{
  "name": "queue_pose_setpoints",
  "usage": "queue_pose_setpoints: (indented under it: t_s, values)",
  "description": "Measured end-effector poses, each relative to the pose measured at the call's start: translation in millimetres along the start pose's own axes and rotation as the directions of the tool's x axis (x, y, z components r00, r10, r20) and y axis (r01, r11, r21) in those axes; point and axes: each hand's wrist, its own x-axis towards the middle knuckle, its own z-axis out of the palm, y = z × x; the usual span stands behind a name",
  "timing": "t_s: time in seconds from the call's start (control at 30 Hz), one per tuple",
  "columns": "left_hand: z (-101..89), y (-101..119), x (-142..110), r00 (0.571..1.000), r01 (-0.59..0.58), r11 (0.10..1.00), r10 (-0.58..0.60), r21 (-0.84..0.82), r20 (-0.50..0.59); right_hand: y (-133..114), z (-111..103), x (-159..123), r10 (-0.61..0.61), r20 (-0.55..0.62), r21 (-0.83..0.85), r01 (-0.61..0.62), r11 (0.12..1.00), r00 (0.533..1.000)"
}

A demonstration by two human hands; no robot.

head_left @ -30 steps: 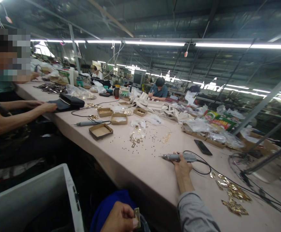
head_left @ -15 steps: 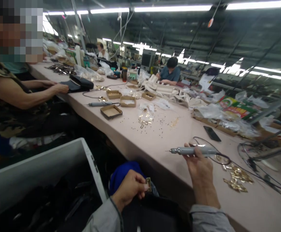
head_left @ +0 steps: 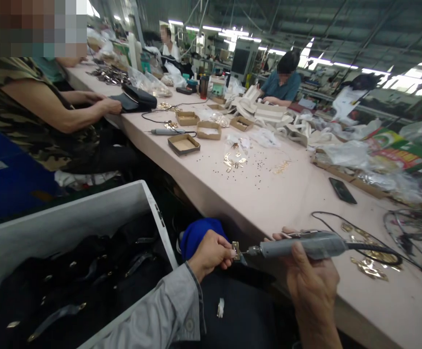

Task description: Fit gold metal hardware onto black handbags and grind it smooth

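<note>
My left hand (head_left: 213, 253) pinches a small gold rectangular metal plate (head_left: 236, 251) between thumb and fingers, above my lap. In my right hand (head_left: 310, 276) lies a grey electric screwdriver (head_left: 305, 246), level, its bit pointing left. The tip of the bit is at the gold plate or just beside it; whether they touch I cannot tell. A black cable runs from the tool's rear end. Below the hands is a black item (head_left: 240, 310) on my lap with a small shiny piece (head_left: 220, 308) on it.
A grey bin (head_left: 141, 194) of black items stands at left. On the pink table (head_left: 214, 189) lie gold plates (head_left: 370, 266), a phone (head_left: 342, 190), tiny scattered screws and cardboard trays (head_left: 183, 144). A co-worker's hands (head_left: 111, 104) hold a black bag at left.
My right hand has brought the screwdriver down and left from above the table to the gold plate. My left hand still holds the plate. The view has tilted downward.
</note>
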Motion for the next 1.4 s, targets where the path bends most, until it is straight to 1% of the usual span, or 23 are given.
queue_pose_setpoints:
  t_s: [0.37, 0.63, 0.97, 1.27, 1.4]
  values:
    - [0.4, 2.1, -0.3, 1.0, 0.02, 1.0, -0.019, 0.018, -0.017, 5.9, -3.1, -5.5, 0.018, 0.048, 0.003, -0.018, 1.0, 0.999]
    - [1.3, 4.2, -1.6, 0.999, 0.028, 0.999, -0.028, 0.03, -0.017, 9.4, -4.1, -7.7, 0.036, 0.039, 0.04, -0.038, 0.998, 0.999]
    - [0.9, 2.5, 0.0, 1.0, 0.022, 0.999, -0.021, 0.035, -0.012, 7.5, -2.9, -10.9, 0.021, 0.041, 0.019, -0.021, 1.0, 0.999]
    - [0.1, 1.7, -0.3, 1.0, 0.021, 0.998, -0.02, 0.053, -0.009, 3.9, -2.6, -16.5, -0.015, 0.141, -0.006, 0.016, 1.0, 0.99]
    - [2.2, 1.1, -0.1, 0.999, 0.023, 0.998, -0.021, 0.065, -0.028, -3.9, 0.6, -17.0, -0.002, 0.222, -0.092, 0.023, 0.995, 0.975]
